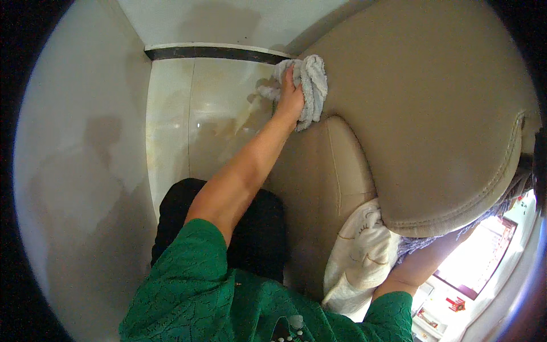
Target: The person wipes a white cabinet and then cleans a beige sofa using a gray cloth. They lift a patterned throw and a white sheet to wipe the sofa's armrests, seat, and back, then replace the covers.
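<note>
My left hand (292, 97) grips a bunched, light grey terry cloth (315, 92). The cloth lies against the side of a tan sofa (414, 107) with a leather-like cover, close to the wall and just above the floor. On the right, my forearm reaches past the sofa's rounded, stitched edge, which hides my right hand. Purple shaggy fabric (412, 246) shows between that forearm and the sofa. Between my arms, a cream plush cloth or cushion (363, 252) with a stitched sleepy face hangs against the sofa.
A pale wall (85, 171) rises close on my left, and another wall (222, 21) stands ahead above a dark baseboard (213, 53). Glossy cream floor tiles (218, 102) with brownish marks lie between wall and sofa. A bright window (476, 256) is at the lower right.
</note>
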The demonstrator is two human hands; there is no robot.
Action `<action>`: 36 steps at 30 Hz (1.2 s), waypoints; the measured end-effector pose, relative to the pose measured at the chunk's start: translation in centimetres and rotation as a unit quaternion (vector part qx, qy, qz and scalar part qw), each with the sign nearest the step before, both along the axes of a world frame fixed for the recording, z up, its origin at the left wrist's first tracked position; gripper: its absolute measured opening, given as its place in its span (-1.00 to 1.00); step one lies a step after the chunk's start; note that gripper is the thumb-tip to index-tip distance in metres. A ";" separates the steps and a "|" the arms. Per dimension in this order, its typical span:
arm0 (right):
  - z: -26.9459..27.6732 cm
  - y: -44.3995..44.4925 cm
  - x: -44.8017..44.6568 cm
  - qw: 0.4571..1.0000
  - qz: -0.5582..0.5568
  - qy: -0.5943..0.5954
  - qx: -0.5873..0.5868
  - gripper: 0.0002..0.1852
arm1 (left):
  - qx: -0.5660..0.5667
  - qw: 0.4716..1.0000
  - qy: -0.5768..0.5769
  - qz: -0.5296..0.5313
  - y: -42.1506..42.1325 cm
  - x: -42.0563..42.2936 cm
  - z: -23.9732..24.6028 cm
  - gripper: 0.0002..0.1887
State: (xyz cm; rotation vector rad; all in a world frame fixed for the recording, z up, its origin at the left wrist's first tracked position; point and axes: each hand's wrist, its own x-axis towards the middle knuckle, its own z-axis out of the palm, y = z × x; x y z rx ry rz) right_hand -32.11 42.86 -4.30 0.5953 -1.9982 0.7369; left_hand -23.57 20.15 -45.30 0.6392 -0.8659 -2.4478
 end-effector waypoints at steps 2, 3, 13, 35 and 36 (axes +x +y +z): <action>0.2 0.0 -0.1 1.000 0.003 0.004 -0.003 -0.71 | -0.054 0.998 0.009 0.026 0.3 0.8 1.7 -0.37; 0.4 -0.1 -0.2 1.000 0.001 0.005 -0.003 -0.71 | -0.109 0.994 -0.007 0.026 0.8 1.7 2.5 -0.37; -1.1 -0.1 1.4 0.999 -0.004 0.033 0.013 -0.69 | -0.397 0.916 -0.017 -0.054 5.0 16.1 17.8 -0.37; -1.8 -1.0 2.2 0.984 0.147 -0.012 -0.098 -0.79 | -0.127 0.985 -0.094 -0.073 6.6 18.1 21.6 -0.46; -1.8 -1.0 2.3 0.985 0.139 -0.011 -0.098 -0.80 | -0.098 0.993 -0.020 -0.059 6.9 18.6 23.4 -0.45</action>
